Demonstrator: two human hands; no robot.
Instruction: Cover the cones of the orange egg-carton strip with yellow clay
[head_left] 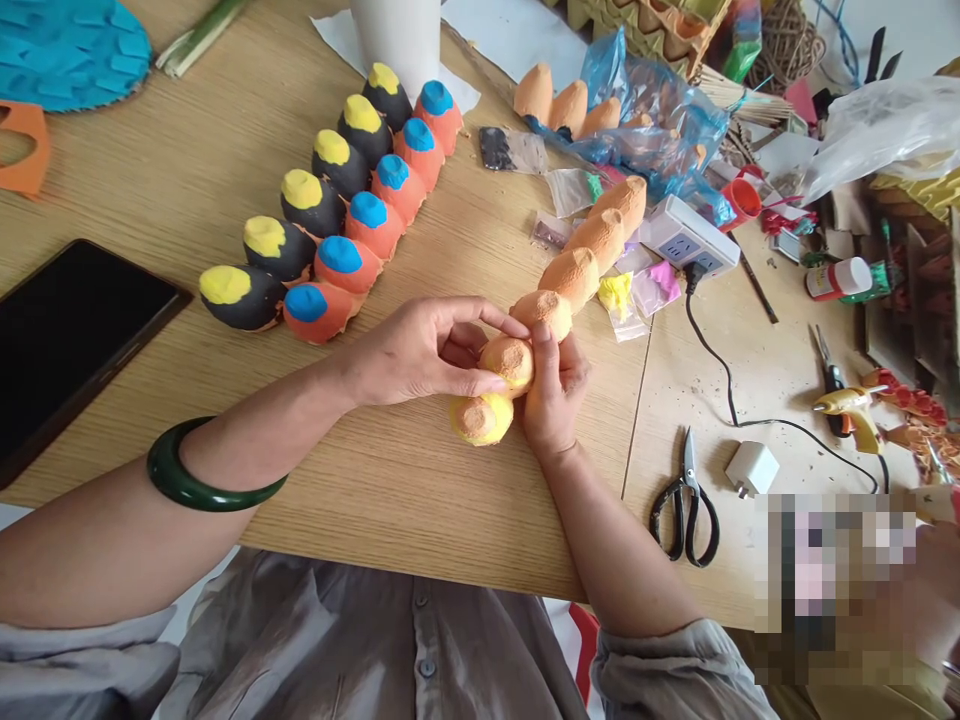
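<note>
The left hand [409,352] pinches the orange cup strip [568,280] near its yellow-coated cup [495,418]; the right hand [555,395] clasps its right side. Light, even pressure should avoid denting.

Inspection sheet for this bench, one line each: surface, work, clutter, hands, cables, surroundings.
Surface: wooden table, crumbs scattered on the right.
Work: orange strip of six cups, yellow on the nearest cup; carton block to the left, one row black with yellow tops, one orange with blue tops.
Clutter: scissors, glue gun, phone, blue plastic bag.
Left hand: thumb and index finger on the second-nearest cup.
Right hand: holds the strip.
Cables: black cable plugged into white power strip; far end unclear.
Surroundings: lower right pixelated, cannot tell.
</note>
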